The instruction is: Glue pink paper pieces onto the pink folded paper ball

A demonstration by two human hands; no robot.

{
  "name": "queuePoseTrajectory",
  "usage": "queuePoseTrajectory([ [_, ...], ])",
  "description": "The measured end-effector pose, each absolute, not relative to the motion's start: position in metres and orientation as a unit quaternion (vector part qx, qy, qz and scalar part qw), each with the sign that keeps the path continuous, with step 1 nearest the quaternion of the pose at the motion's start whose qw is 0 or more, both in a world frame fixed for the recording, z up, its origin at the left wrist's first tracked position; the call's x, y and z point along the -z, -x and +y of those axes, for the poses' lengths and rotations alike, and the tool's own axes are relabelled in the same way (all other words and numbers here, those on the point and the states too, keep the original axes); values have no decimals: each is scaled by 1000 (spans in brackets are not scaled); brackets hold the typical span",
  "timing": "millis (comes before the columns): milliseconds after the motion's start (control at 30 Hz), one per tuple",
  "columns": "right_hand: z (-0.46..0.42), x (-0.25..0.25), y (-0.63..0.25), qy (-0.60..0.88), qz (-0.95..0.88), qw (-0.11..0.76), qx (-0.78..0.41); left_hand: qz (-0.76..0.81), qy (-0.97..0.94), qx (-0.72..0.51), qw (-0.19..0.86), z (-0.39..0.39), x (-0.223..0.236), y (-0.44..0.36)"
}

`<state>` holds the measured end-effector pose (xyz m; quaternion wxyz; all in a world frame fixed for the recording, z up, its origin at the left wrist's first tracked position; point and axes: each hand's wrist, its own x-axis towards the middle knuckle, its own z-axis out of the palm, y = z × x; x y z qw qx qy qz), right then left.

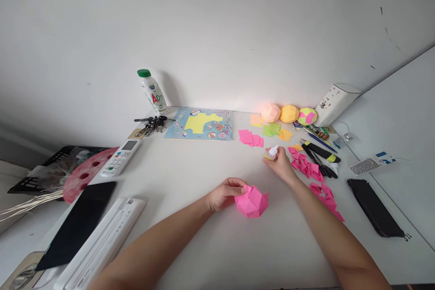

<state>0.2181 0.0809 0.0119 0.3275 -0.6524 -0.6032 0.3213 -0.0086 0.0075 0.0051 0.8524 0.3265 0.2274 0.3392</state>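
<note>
My left hand pinches the upper left edge of a pink folded-paper ball, which has a loose flap sticking out at its right. Farther forward and to the right, my right hand is closed around a small glue bottle with a white nozzle and a yellow label or base; the fingers partly cover it. Folded pink paper pieces lie just right of that hand, with more pink pieces nearer to me. Flat pink paper squares rest behind the bottle.
Three paper balls line the wall. A blue picture book, keys and a white bottle stand or lie at back left. Scissors, a cutter and a black pouch are right. A remote and dark tablet lie left.
</note>
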Motion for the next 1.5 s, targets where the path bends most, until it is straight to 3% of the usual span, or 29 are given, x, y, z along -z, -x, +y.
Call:
queuePoseTrajectory([
  [267, 39, -81, -223, 704, -656, 139, -234, 239, -323, -331, 854, 7, -2, 8],
  [333, 26, -98, -217, 603, -745, 77, -274, 243, -323, -328, 854, 7, -2, 9],
  [467, 15, -107, -198, 385, -798, 89, -456, 247, -329, -322, 853, 7, -4, 10],
  [633, 18, -94, -191, 442, -715, 101, -533, 253, -324, -324, 852, 8, -4, 9],
  [1000, 12, -97, -189, 440, -772, 112, -445, 254, -331, -319, 851, 8, -1, 9],
  [1500, 10, -101, -187, 438, -775, 127, -438, 253, -346, -307, 850, 8, 1, 11],
])
